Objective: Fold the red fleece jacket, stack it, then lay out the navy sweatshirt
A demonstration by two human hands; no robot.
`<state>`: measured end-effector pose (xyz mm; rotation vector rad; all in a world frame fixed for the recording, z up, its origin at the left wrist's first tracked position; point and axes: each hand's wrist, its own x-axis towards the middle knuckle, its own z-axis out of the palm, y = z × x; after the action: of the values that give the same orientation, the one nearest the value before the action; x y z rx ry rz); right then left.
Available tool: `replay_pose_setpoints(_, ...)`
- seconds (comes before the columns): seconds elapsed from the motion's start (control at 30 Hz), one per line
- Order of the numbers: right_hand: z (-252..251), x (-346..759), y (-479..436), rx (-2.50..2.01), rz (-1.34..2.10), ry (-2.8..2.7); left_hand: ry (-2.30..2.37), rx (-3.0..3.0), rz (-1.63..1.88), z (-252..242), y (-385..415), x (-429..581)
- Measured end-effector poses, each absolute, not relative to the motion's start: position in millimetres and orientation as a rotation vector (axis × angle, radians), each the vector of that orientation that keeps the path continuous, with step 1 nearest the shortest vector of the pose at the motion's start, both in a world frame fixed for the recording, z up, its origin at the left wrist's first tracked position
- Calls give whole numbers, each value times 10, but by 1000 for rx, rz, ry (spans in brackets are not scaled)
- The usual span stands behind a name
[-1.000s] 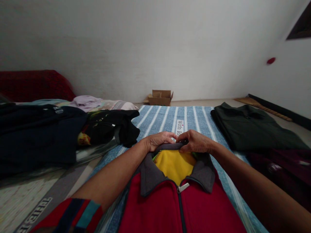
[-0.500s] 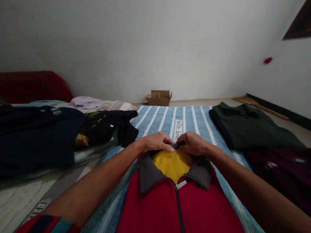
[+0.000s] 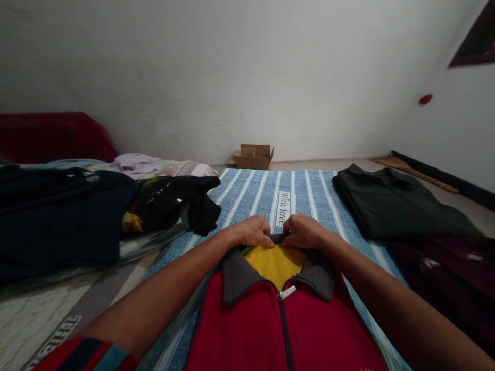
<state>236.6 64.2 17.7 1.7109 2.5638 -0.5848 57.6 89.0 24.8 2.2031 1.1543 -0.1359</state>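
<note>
A red zip-up jacket with a grey collar and yellow lining lies flat on a blue striped cloth in front of me. My left hand pinches the back of the collar with closed fingers. My right hand grips the same collar edge right beside it, fingers curled. The two hands almost touch at the collar's middle. The silver zip pull sits below the open neck.
A folded dark green shirt lies on the right, a dark maroon garment nearer. Dark navy and black clothes are piled on the left. A small cardboard box stands by the far wall.
Both hands have drawn slightly toward me and closer together on the collar, fingers tightening into a pinch. The jacket's neck opening looks a little narrower.
</note>
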Motion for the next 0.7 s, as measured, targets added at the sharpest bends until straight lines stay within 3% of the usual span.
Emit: replay_pose_setpoints(0.7, 139, 2545, 682, 1545, -818, 2537, 1201, 2295, -107, 115, 930, 532)
